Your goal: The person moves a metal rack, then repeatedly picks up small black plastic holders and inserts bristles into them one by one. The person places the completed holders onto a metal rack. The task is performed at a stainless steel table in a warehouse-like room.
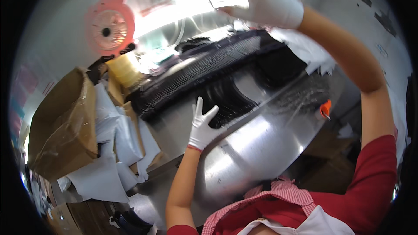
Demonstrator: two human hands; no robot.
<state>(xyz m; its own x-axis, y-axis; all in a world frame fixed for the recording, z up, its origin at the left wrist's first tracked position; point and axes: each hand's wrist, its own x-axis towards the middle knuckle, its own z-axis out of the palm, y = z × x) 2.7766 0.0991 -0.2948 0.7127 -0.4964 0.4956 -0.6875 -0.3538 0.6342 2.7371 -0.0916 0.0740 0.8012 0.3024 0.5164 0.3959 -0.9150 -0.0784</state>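
My left hand (pixel 201 129), in a white glove, reaches over the steel worktable with its fingers spread and open. Its fingertips are at the left edge of a fanned group of black strips (pixel 230 100); whether they touch cannot be told. Behind lies a long row of thin black pieces (pixel 196 69), packed side by side. My right hand (pixel 267 2), also white-gloved, is raised high at the top near a bright light. Its fingers are blurred and partly cut off. A thin dark line shows by them, and I cannot tell whether it is held.
A cardboard box (pixel 65 126) with white sheets (pixel 124 135) stands at the left. Behind are a pink fan (pixel 109 30) and yellow rolls (pixel 126 69). Clear plastic (pixel 305 93) and an orange-handled tool (pixel 325 109) lie on the right of the worktable (pixel 244 152).
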